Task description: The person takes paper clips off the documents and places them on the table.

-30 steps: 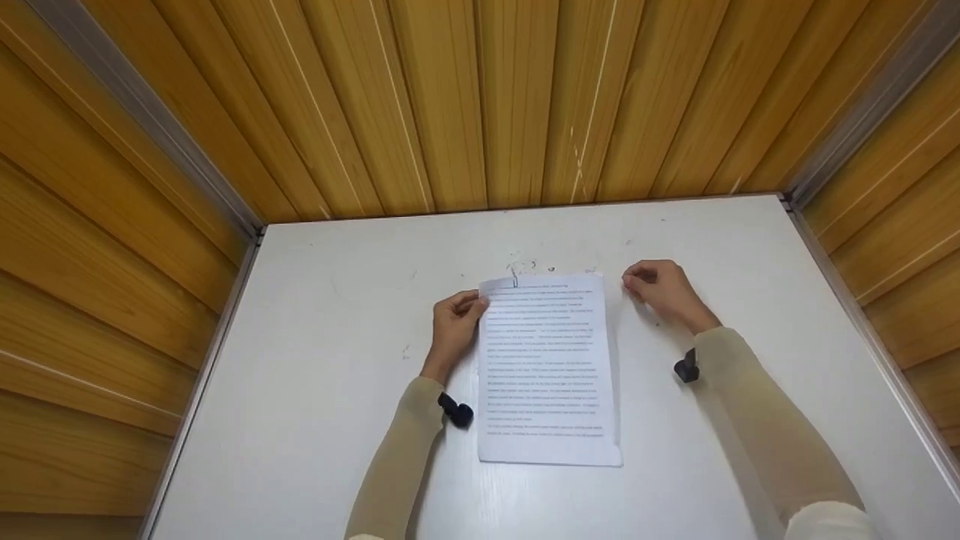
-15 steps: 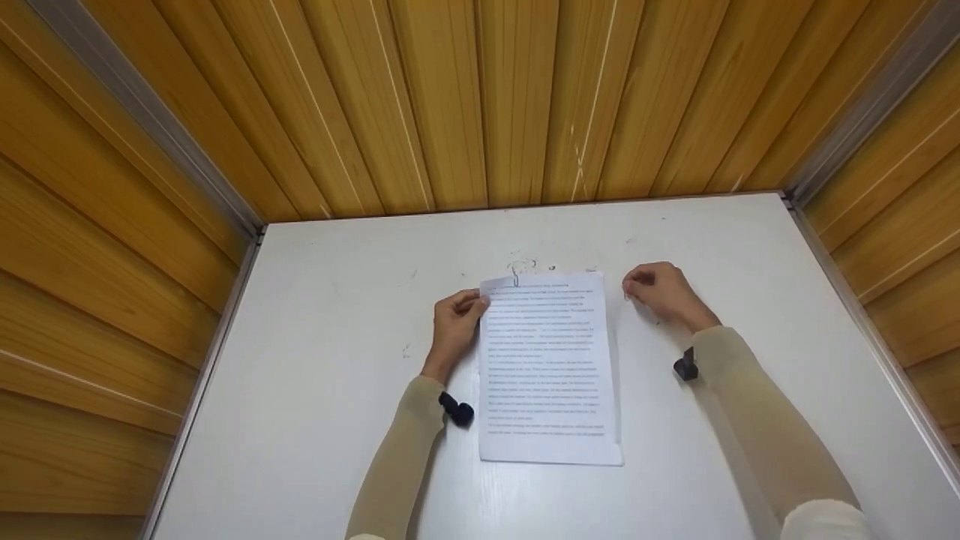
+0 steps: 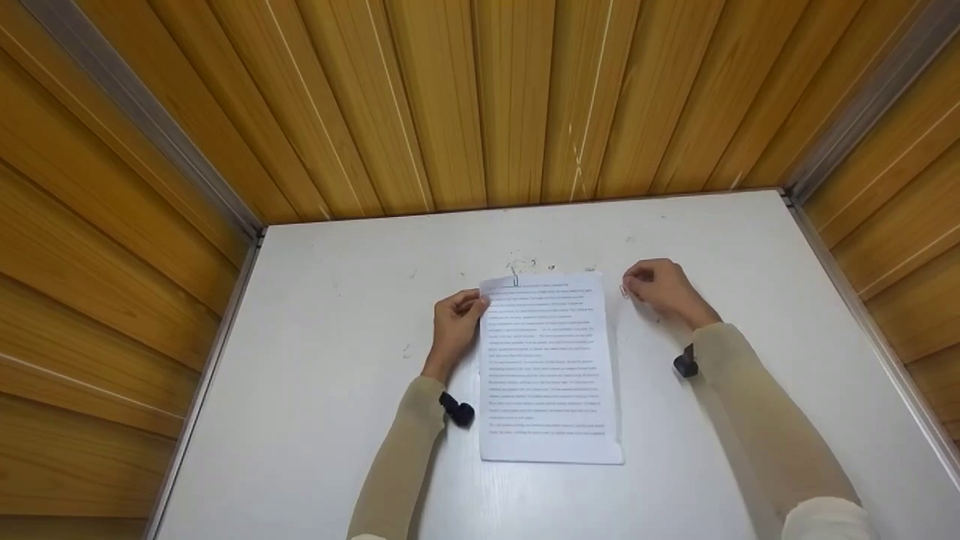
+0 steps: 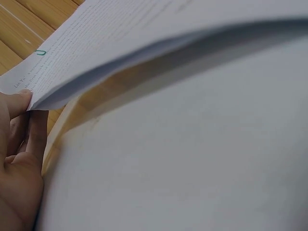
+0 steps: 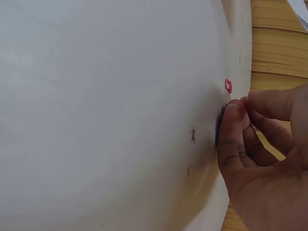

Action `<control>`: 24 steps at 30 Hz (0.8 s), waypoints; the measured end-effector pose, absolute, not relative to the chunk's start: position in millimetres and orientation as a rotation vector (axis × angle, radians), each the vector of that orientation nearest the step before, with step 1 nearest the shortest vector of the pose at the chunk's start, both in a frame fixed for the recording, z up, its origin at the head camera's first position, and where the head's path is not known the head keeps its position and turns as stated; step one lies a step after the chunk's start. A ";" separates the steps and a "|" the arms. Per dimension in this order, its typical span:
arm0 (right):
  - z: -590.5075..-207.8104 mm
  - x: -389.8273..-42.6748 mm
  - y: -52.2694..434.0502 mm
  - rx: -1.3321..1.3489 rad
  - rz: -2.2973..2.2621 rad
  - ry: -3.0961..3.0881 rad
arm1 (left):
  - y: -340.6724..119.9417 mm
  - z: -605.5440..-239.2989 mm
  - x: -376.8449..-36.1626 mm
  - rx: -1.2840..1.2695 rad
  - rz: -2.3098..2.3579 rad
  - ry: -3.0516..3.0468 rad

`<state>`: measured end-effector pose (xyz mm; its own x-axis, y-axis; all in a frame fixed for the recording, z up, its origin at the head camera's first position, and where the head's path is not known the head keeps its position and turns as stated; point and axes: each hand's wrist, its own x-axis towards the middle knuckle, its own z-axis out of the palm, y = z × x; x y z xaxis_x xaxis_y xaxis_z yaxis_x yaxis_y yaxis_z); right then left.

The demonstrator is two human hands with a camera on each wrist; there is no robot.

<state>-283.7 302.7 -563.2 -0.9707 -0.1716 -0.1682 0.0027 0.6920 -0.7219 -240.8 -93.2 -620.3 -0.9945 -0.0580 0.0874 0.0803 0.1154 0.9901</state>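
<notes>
A stack of printed sheets point(image 3: 544, 360) stands out against the white table in the head view. My left hand point(image 3: 455, 322) pinches its upper left edge between thumb and fingers; in the left wrist view the sheets arch up from the tabletop. A green paper clip point(image 4: 40, 52) sits on the stack's top edge. To the right of the sheets, my right hand point(image 3: 660, 289) has thumb and index finger pressed together on a small red paper clip point(image 5: 228, 85), which sticks out past the fingertips close over the table. The clip's gripped end is hidden by the fingers.
The white table point(image 3: 315, 390) carries small dark marks point(image 3: 521, 264) beyond the sheets' top edge. Wood-look panels point(image 3: 480, 97) rise at the back and both sides. Black wrist cameras point(image 3: 459, 411) are strapped to both sleeves.
The red paper clip, out of sight a second ago, now shows at my right fingertips, which have shifted only slightly. My left hand and the sheets stay in place.
</notes>
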 end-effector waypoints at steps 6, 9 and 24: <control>-552.0 -286.4 294.6 -0.180 -1.177 2.713 | -93.0 -619.8 -241.5 -0.021 -2.021 -2.275; -547.7 -290.2 286.0 -0.221 -1.219 2.748 | -93.0 -619.4 -240.8 0.000 -2.015 -2.287; -526.1 -293.2 207.7 -0.549 -1.353 2.872 | -94.3 -619.7 -237.2 0.000 -2.022 -2.245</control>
